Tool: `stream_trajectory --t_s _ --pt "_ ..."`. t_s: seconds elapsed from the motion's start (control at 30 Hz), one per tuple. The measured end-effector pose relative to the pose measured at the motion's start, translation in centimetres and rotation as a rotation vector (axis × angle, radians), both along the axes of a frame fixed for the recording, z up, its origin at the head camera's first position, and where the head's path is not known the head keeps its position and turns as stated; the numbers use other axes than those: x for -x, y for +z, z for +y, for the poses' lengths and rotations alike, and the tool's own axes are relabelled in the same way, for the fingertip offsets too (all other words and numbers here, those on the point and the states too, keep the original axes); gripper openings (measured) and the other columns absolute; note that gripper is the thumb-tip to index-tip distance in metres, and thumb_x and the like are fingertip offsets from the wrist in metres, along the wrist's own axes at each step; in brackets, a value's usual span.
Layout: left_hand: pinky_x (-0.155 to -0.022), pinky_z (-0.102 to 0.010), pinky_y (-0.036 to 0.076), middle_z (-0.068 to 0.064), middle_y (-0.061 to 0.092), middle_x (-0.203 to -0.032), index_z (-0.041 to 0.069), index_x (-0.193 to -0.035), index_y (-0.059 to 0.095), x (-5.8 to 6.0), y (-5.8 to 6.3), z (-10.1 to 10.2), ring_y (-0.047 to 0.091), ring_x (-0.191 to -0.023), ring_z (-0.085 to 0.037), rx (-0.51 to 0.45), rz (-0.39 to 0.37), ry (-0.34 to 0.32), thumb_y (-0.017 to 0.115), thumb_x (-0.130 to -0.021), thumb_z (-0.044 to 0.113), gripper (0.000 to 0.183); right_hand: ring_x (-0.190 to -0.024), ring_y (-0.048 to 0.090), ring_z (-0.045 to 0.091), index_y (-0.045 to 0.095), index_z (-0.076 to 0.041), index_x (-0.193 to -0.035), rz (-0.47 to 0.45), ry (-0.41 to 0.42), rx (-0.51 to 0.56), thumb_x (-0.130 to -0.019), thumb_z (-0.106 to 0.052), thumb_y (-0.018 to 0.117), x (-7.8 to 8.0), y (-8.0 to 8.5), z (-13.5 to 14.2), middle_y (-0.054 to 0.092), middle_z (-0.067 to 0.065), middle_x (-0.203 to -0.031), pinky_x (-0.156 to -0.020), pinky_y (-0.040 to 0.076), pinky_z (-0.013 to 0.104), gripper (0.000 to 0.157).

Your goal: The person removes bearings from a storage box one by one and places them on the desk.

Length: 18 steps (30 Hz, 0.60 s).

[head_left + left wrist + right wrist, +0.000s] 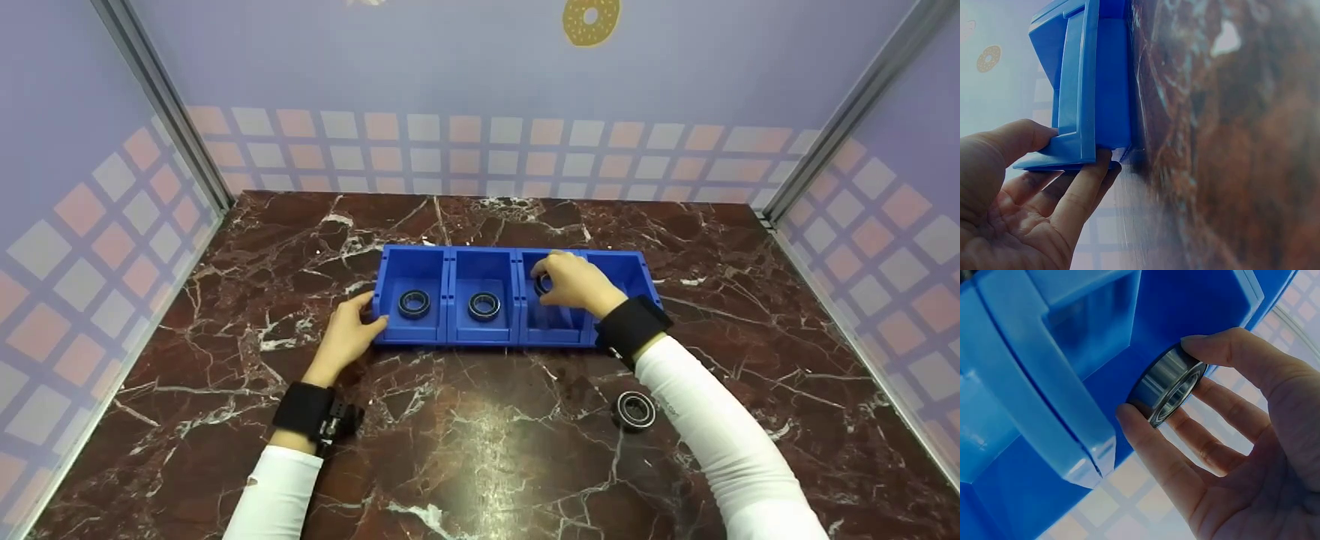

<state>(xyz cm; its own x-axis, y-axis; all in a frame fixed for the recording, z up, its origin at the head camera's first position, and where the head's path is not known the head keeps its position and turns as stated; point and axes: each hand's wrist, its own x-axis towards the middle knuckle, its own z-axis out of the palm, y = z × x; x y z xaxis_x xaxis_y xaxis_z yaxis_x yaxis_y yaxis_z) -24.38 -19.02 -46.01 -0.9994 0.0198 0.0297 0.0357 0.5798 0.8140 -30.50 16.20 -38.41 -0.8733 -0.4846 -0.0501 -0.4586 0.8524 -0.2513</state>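
A row of joined blue bins (484, 334) stands on the marbled table. My left hand (349, 330) grips its left end wall, thumb on the inner side and fingers behind, as the left wrist view shows. Over the third bin from the left, my right hand (577, 281) pinches a metal ball bearing (1157, 385) between thumb and fingertips. In the right wrist view this bearing is tilted inside the bin's opening, close to the divider (1044, 377). One bearing (403, 305) lies flat in the leftmost bin, another bearing (473, 307) in the second. The right forearm partly hides the rightmost bin.
Another bearing (622, 414) lies on the dark red marbled table (465, 450), in front of the bins and beside the right sleeve (720, 427). Panels with a tile pattern (465, 150) enclose the table at the back and both sides.
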Motion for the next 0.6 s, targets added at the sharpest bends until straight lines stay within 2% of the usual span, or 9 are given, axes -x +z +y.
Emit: stream_trajectory --t_s 0.6 --pt "-0.115 -0.053 0.046 -0.034 0.058 -0.141 -0.013 -0.147 0.046 0.1 -0.1 0.0 0.058 -0.134 -0.045 -0.009 0.006 0.005 0.06 -0.096 0.005 0.056 -0.116 0.063 0.041 0.072 -0.002 -0.123 0.008 0.001 0.011 -0.081 -0.012 0.078 -0.1 1.2 0.1 0.067 0.023 -0.122 -0.101 0.052 0.054 0.044"
